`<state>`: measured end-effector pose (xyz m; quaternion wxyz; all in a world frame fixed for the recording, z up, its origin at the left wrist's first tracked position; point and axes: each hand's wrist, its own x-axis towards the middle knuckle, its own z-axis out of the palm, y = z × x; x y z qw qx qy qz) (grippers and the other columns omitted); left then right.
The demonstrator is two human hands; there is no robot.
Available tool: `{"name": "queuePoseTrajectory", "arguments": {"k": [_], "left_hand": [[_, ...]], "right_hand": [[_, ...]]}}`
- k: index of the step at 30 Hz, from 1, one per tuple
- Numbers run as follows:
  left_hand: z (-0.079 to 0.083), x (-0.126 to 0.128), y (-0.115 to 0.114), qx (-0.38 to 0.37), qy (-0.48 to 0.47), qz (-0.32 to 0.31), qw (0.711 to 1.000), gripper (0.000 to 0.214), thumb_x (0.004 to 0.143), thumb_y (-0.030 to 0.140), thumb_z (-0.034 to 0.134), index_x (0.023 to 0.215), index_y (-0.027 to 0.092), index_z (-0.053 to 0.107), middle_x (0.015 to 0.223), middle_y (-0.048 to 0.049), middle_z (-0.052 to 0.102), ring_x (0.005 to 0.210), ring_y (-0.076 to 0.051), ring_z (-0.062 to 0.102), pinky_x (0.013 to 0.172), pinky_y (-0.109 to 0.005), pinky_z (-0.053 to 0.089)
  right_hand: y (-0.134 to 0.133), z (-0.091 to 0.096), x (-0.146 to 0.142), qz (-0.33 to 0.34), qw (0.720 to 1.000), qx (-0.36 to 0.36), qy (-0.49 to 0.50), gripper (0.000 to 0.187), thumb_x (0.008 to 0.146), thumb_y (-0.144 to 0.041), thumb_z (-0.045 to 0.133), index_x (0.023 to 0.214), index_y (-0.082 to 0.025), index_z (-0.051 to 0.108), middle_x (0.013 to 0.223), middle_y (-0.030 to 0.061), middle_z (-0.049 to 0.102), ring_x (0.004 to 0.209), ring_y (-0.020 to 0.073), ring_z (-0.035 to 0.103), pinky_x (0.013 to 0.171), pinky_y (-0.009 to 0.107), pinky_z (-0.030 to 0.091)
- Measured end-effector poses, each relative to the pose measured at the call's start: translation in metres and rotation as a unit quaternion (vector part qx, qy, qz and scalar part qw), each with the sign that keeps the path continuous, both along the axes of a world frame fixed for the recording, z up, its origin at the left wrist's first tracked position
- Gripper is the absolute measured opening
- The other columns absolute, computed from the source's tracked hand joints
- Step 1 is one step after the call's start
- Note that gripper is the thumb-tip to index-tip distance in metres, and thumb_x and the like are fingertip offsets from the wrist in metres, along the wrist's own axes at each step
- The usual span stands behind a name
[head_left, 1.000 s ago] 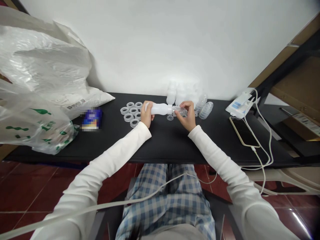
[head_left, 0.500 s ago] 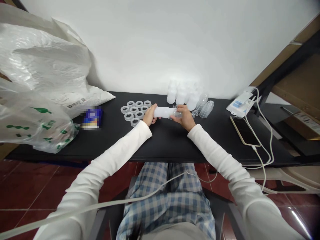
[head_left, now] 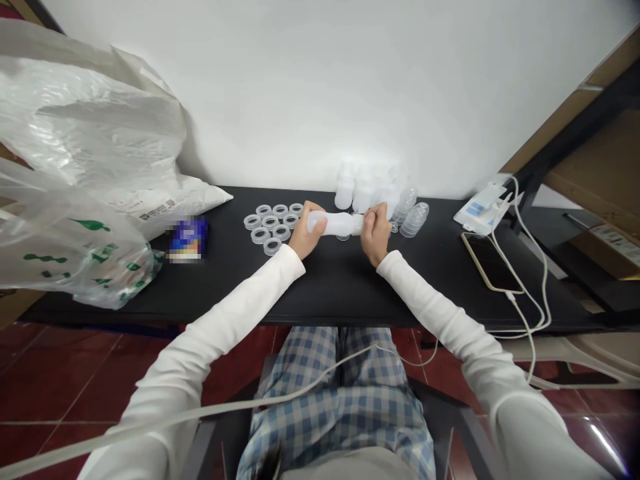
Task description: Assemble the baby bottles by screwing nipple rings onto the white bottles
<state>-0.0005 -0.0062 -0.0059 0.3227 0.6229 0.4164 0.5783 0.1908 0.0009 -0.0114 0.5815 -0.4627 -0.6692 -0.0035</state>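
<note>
Above the black table, a frosted white plastic baby bottle [head_left: 337, 224] lies sideways between my two hands. My left hand [head_left: 307, 233] is wrapped round its base end, thumb on top. At the neck end on the right, my right hand [head_left: 376, 233] is closed round a translucent cap [head_left: 357, 223]; the fingers hide most of it. Several translucent collar rings [head_left: 271, 223] lie in rows to the left of my left hand. Behind my right hand stand several more frosted bottles [head_left: 343, 187], and clear dome covers [head_left: 414, 220] are beside them.
White plastic bags [head_left: 90, 127] bulge over the table's left side, next to a blurred blue packet [head_left: 188, 240]. On the right lie a phone [head_left: 490, 262] with a charging cable [head_left: 537, 267] and a white-blue package [head_left: 481, 208]. Another pale cable [head_left: 280, 399] crosses over my lap.
My right hand has turned, its fingers now curled more fully round the neck end. The left thumb has shifted onto the bottle's side. The bottle stays in about the same place.
</note>
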Motion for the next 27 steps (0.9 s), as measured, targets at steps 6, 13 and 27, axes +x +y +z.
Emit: {"name": "queuePoseTrajectory", "arguments": {"k": [6, 13, 27], "left_hand": [[0.007, -0.008, 0.004, 0.133, 0.206, -0.052, 0.968, 0.053, 0.080, 0.060, 0.068, 0.113, 0.021, 0.052, 0.110, -0.0095, 0.063, 0.102, -0.025, 0.063, 0.092, -0.040, 0.049], [0.023, -0.016, 0.005, 0.178, 0.425, -0.022, 0.887, 0.046, 0.086, 0.047, 0.069, 0.121, 0.019, 0.057, 0.127, -0.0136, 0.065, 0.119, -0.031, 0.057, 0.102, -0.044, 0.041], [0.028, -0.100, 0.101, -0.090, 0.284, 0.235, 0.925, 0.049, 0.074, 0.030, 0.077, 0.115, 0.015, 0.054, 0.128, -0.0189, 0.050, 0.117, -0.033, 0.060, 0.109, -0.047, 0.045]], "right_hand": [[0.003, 0.012, 0.009, -0.012, 0.998, -0.049, 0.036, 0.038, 0.102, -0.052, 0.033, 0.073, -0.027, 0.037, 0.060, -0.0038, 0.037, 0.055, 0.0166, 0.041, 0.060, 0.034, 0.047], [-0.001, 0.028, 0.014, 0.041, 0.998, -0.045, 0.006, 0.031, 0.102, -0.050, 0.040, 0.083, -0.025, 0.046, 0.068, -0.0022, 0.048, 0.060, 0.0160, 0.049, 0.064, 0.034, 0.049], [-0.007, 0.007, 0.002, 0.171, 0.898, -0.090, -0.394, 0.026, 0.103, -0.029, 0.038, 0.098, -0.020, 0.062, 0.089, 0.0082, 0.065, 0.081, 0.0207, 0.059, 0.081, 0.035, 0.041]]}}
